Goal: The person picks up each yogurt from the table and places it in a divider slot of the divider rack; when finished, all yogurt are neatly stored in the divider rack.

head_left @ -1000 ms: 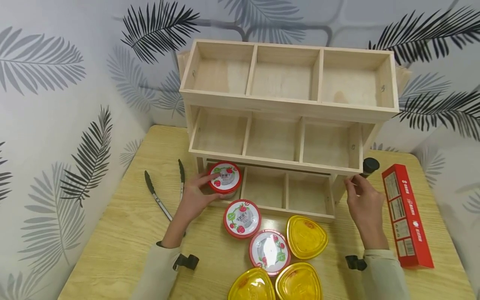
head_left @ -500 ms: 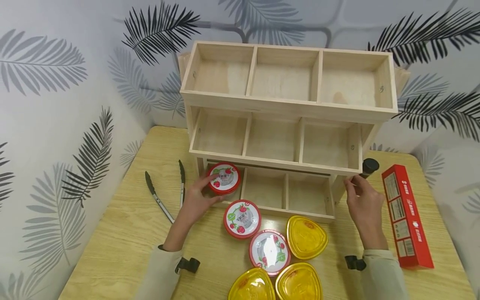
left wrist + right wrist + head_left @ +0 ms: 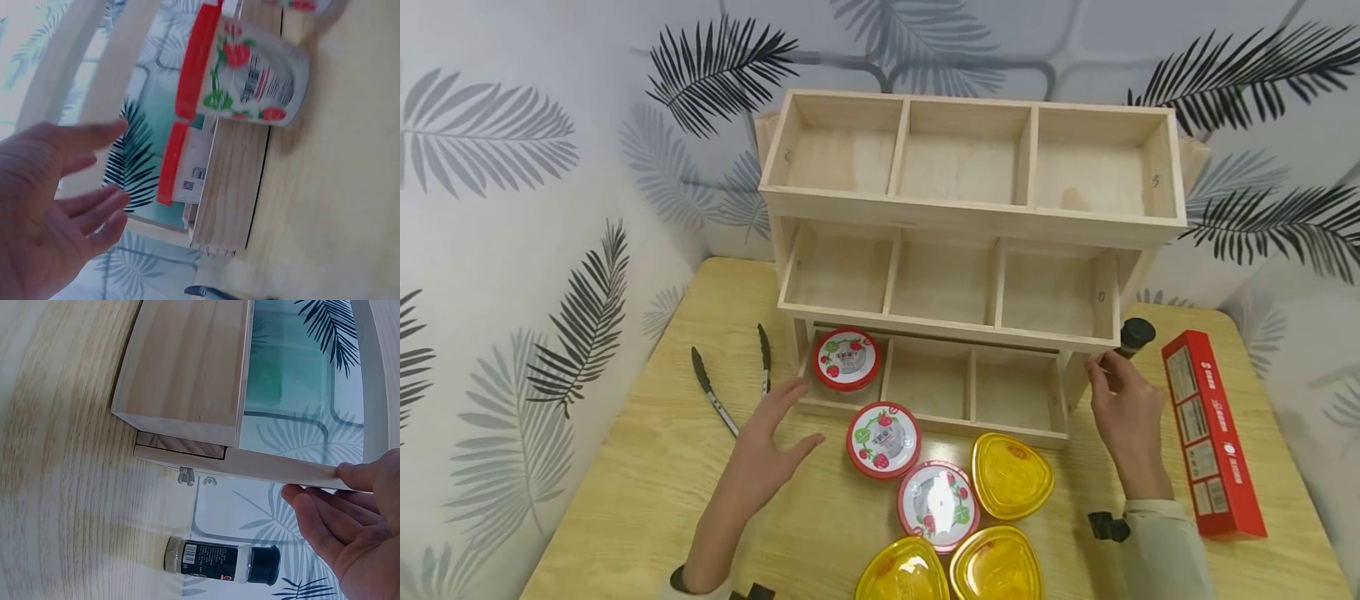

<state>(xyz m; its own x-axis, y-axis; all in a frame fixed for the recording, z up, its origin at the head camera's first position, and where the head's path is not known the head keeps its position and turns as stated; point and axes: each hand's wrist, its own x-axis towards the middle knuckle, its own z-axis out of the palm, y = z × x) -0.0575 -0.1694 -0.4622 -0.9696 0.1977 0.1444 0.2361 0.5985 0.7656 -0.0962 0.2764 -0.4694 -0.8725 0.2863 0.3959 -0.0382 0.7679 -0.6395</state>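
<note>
We hold our left grip (image 3: 763, 456) with thumb spread from loosely extended fingers, its bare forearm (image 3: 713, 533) slanting in from below, while our right grip (image 3: 1124, 410) pinches, thumb opposing bent fingers, above a pale sleeve (image 3: 1167, 550).

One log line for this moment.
left hand: open, holding nothing | right hand: pinching rack post | red-lidded tub: in bottom-left compartment
</note>
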